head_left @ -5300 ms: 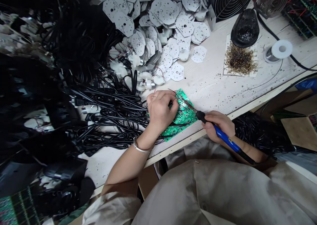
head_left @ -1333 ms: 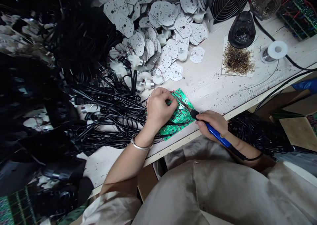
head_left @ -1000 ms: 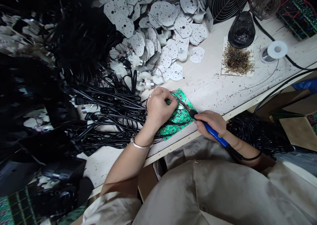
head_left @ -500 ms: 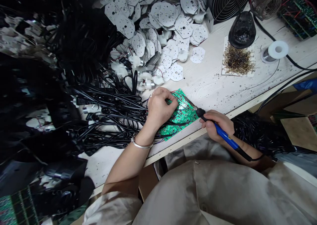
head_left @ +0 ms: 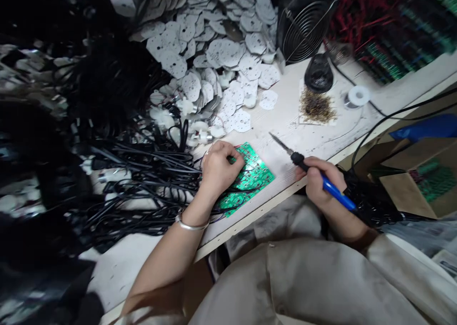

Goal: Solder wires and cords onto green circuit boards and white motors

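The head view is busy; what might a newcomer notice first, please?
Probably the green circuit board on the bench, partly covered by the left hand. Next, the blue-handled soldering iron, held clear of the board in the right hand. Behind the board lies a heap of white plates.

A heap of white plates, many pierced with holes, covers the far side of the bench. Just right of it stands a black fan behind a wire grille. Nearer, a black scoop-shaped dish overlaps a pale card strewn with brown crumbs. A white spool stands right of the card. Far right, red wires tangle; beyond the bench's right edge sits an open cardboard box.
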{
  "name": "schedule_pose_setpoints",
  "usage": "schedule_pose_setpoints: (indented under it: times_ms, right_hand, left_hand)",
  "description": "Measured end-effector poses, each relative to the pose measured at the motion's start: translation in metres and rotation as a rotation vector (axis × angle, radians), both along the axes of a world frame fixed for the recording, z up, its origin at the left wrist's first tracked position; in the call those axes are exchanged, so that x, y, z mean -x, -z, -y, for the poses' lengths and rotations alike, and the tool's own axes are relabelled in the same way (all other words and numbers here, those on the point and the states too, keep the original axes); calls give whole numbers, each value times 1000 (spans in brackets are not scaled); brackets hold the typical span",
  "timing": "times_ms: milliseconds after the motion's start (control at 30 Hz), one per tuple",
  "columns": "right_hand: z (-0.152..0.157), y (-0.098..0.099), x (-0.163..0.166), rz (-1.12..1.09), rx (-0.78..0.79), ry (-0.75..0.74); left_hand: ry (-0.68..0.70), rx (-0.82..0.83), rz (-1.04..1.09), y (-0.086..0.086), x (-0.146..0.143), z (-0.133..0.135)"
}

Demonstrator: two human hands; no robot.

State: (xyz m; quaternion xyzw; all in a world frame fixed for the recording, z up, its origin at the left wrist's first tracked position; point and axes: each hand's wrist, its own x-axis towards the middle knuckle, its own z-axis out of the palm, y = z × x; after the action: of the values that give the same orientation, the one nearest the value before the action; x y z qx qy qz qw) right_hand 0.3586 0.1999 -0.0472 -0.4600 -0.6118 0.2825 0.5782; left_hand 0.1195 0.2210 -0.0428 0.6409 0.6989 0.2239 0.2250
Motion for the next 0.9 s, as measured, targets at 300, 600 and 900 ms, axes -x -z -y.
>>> schedule_pose_setpoints:
  times_ms: [300,600,900]
  right_hand:
    - [-108,-46,-61,-52,-31,489]
    - [-179,-41,-62,-125,136,392]
    - [-124,8,5,-448,644,-314]
  left_hand:
    - [3,15,-30,2,3,-4]
    - [-40,-8,-74,-2,-8,0]
    - [89,-16,-246,-23,12,11]
